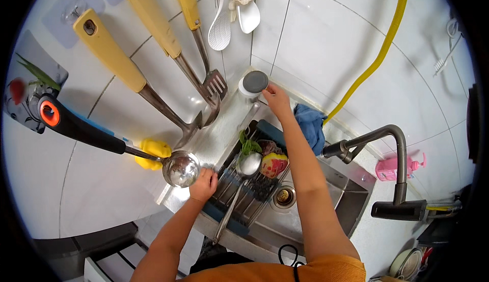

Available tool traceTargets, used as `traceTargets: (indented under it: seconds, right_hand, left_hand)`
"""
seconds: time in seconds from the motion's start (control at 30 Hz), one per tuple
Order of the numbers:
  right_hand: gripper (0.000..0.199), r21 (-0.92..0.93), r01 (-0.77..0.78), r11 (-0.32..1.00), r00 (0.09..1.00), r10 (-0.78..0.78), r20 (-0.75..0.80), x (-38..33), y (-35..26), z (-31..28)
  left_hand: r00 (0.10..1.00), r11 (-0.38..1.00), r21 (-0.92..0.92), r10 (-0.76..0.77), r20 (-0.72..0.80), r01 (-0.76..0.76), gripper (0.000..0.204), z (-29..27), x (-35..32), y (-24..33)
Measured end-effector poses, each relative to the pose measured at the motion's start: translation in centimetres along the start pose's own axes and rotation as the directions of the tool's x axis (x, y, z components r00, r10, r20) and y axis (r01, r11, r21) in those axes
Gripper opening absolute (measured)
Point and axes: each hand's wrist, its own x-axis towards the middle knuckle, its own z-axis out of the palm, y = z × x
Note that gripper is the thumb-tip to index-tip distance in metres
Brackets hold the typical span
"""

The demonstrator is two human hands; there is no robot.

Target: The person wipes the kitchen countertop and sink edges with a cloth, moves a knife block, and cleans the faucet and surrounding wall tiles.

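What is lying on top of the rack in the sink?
On the drain rack lie a big metal ladle, green leaves and red and yellow food scraps. Whatever is beneath the scraps is hidden; the drain shows beside the rack.

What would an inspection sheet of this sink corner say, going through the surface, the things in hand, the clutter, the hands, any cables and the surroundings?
Surface: steel sink with a drain rack across its left part.
Things in hand: grey-lidded jar on the sink's back ledge; long ladle lying on the rack.
Clutter: greens, a red and yellow item, blue cloth.
Hands: left hand rests on the rack's edge; right hand touches the jar.
Cables: black cord near the body; yellow hose on the wall.
Surroundings: white tiles, hanging utensils, dark tap, pink bottle.
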Motion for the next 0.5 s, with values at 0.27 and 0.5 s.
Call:
traceTargets:
  seconds: [0.27,0.5]
  right_hand:
    - [0.037,-0.76,0.038,0.649,0.866,-0.401,-0.299,-8.0,4.5,-8.0]
    - [0.035,-0.677,0.27,0.685,0.831,-0.521,-0.195,-6.2,6.9,-7.1]
  left_hand:
    - [1.0,1.0,-0.009,-0.021,0.015,0.022,0.011,-0.2,0.2,0.5]
    - [1.0,0.999,-0.033,-0.018,-0.004,0.018,0.012,-0.2,0.3,0.4]
